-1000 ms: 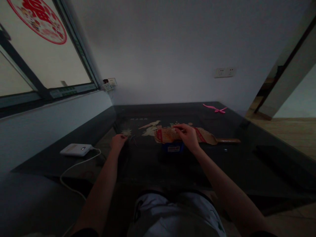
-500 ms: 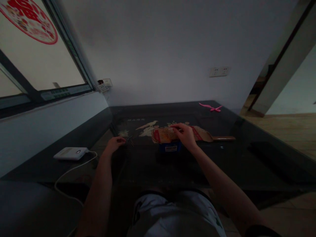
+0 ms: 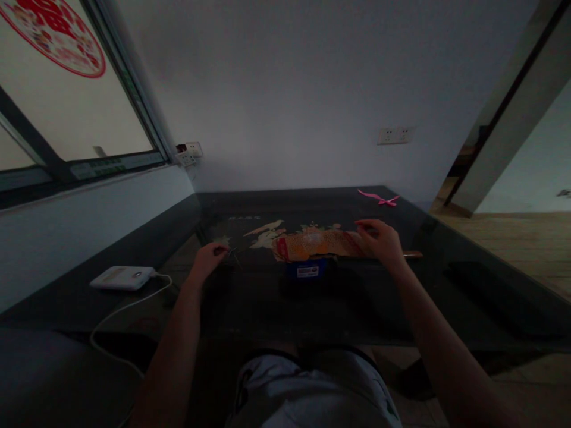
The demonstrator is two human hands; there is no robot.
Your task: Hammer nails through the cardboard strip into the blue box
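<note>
A long tan-and-red patterned piece (image 3: 294,245) lies across the top of a small blue box (image 3: 307,269). A brown handle (image 3: 413,254) shows past its right end. My right hand (image 3: 382,239) hovers at that right end, thumb and fingertips drawn together. Whatever may be between them is too small and dark to make out. A pale shiny patch (image 3: 314,238) shows on the patterned piece. To the left, my left hand (image 3: 211,259) is low over the table with its fingers pinched. Thin, dark, metallic-looking slivers (image 3: 236,257) are just beyond its fingertips; their kind is unclear.
The dark glossy table (image 3: 267,309) bears a printed bird and flowers. A white power bank (image 3: 122,277) with a white cable (image 3: 120,310) lies at left. A pink ribbon-like strip (image 3: 379,198) is at the far right, a black flat object (image 3: 499,291) nearer right.
My right hand has moved right, from the middle of the patterned piece to its right end, uncovering the pale patch. The left hand has barely moved.
</note>
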